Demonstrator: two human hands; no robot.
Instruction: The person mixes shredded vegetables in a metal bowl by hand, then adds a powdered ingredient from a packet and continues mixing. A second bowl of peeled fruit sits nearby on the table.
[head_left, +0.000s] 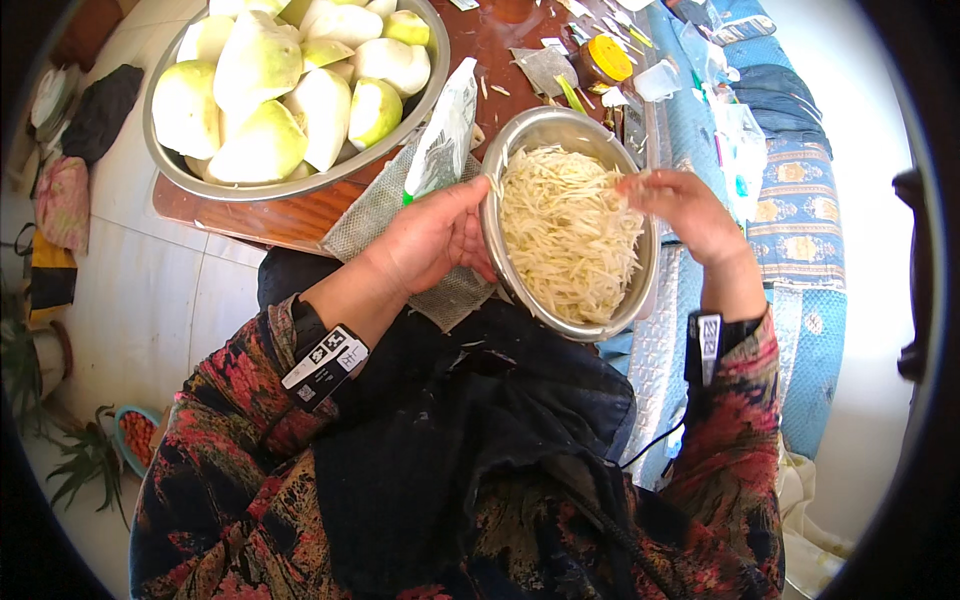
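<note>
My left hand (442, 232) grips the left rim of a steel bowl (517, 124), its thumb on the rim and its fingers against the outer wall. Pale shredded radish (570, 232) fills much of the bowl, which is tilted. Slightly blurred, my right hand (675, 206) is over the bowl's right edge, fingertips at the shreds; whether it holds any cannot be told. Just left of the bowl, a white and green plastic packet (446, 135) lies on a grey mesh cloth (375, 199).
A large steel basin (442, 45) of cut radishes (259, 142) stands on the wooden table (285, 217) at the upper left. Behind the bowl are a yellow-lidded jar (611, 58), a clear plastic cup (656, 80) and scattered scraps. A blue padded seat (802, 360) stands at the right.
</note>
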